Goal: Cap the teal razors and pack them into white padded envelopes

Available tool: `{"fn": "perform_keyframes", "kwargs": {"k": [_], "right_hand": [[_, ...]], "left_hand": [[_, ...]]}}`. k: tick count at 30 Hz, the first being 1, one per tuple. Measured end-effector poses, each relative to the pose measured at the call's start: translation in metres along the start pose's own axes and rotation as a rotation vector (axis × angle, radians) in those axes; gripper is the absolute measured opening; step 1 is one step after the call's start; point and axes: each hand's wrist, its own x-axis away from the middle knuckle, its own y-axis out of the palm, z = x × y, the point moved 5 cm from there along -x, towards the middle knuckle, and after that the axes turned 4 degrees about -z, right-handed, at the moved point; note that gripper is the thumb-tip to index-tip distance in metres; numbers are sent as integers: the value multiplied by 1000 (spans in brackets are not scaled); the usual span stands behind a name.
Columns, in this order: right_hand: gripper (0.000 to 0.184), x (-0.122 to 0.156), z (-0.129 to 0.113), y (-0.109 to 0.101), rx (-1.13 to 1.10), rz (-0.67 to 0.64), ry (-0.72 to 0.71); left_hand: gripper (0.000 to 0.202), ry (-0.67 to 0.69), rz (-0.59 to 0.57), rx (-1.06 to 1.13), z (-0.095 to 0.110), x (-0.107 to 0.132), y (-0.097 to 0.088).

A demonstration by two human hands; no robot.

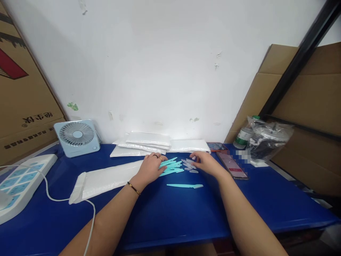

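Note:
Several turquoise plastic sticks point(172, 167) lie in a pile on the blue table point(186, 213), with several small clear caps point(189, 165) beside them. My left hand point(149, 169) rests on the left end of the pile, fingers curled over the sticks. My right hand point(206, 163) reaches among the clear caps, fingertips pinched at one of them. A single turquoise stick with a clear cap point(184, 185) lies apart, nearer to me.
A white padded envelope point(105, 181) lies left of my hands; more envelopes point(149, 142) are stacked at the wall. A small blue fan point(77, 137), a power strip point(18, 181) with cable, a phone point(231, 165), a bottle point(243, 137) and a plastic bag point(269, 140) stand around.

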Motion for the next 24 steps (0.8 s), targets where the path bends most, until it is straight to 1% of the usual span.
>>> {"fn": "perform_keyframes", "kwargs": {"k": [2,5,6,8,11,14,16,18,21,23,24], "right_hand": [[23,1,-2,-4,4,20,-25],[19,4,-3,-8,-17,12,-40],[18,5,-3,-9,-27,3,-40],[18,6,-4,-9,-78,-47,-43],[21,11,-11,-6,-203,-189,-79],[28,15,-21,-2,-315,-323,-110],[30,16,-25,3,-364,-367,-104],[30,15,-26,7,-404,-371,-84],[29,12,-24,10,-453,-346,-64],[28,10,-20,7,-462,-283,-54],[28,9,-17,3,-467,-226,-46]], "left_hand": [[25,92,-50,63,16,3,7],[24,250,-196,113,45,8,26],[22,266,-232,105,52,9,32],[17,246,-265,73,57,10,40],[16,185,-264,36,52,7,43],[19,132,-229,44,40,5,35],[21,93,-183,67,34,3,27],[22,62,-144,96,30,3,20],[22,-4,-143,171,24,2,16],[21,-75,-170,250,18,2,16],[21,-107,-176,301,15,2,15]]}}
